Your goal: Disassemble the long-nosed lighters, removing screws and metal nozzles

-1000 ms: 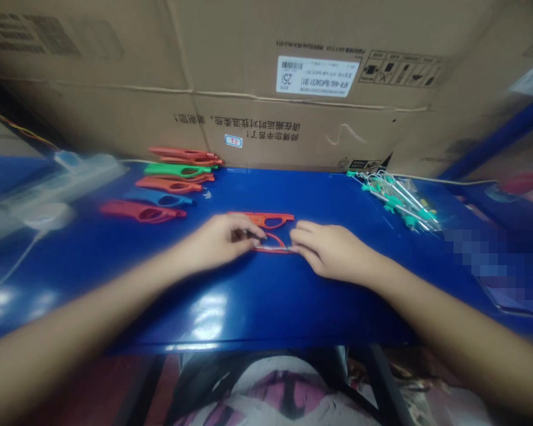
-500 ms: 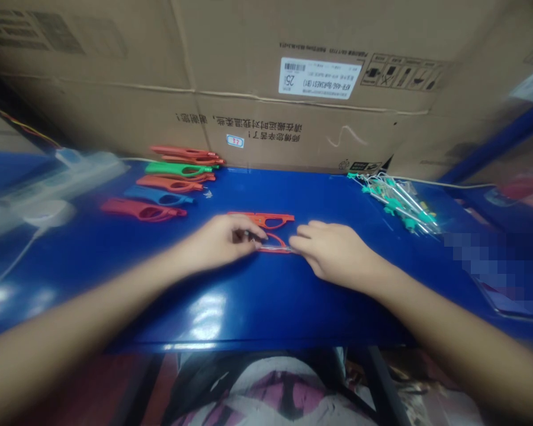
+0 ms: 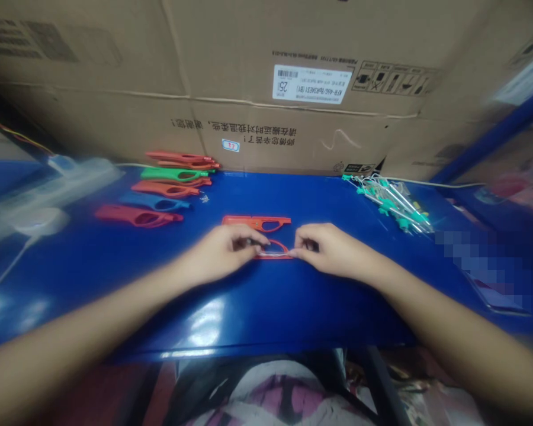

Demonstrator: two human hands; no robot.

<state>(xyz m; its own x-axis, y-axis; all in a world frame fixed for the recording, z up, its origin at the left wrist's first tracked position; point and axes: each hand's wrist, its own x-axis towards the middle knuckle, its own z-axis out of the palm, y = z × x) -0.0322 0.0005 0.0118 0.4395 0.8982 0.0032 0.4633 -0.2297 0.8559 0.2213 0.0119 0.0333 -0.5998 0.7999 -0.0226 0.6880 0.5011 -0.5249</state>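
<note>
In the middle of the blue table [image 3: 266,307] lies an orange-red plastic handle half [image 3: 279,242] with an oval opening. My left hand [image 3: 226,251] covers its left end, thumb and fingers closed; a small dark bit shows between them, too hidden to name. A thin pale wire [image 3: 273,255] runs along the near edge of that half, between the fingertips of both hands. My right hand [image 3: 333,248] pinches the wire's right end, near the tip of the half. Just beyond my hands rests a second orange handle half [image 3: 266,223], untouched.
At the back left lie several handle shells in red, orange, green [image 3: 173,174] and blue [image 3: 160,202], with small pins [image 3: 205,199] beside them. Metal rods with teal parts [image 3: 388,204] are piled at the right. A white power strip [image 3: 71,183] and a cardboard wall [image 3: 231,77] border the table.
My right hand has turned, its thumb and fingertips now pinching at the wire's end. My left hand stays over the handle half. The whole view has shifted slightly.
</note>
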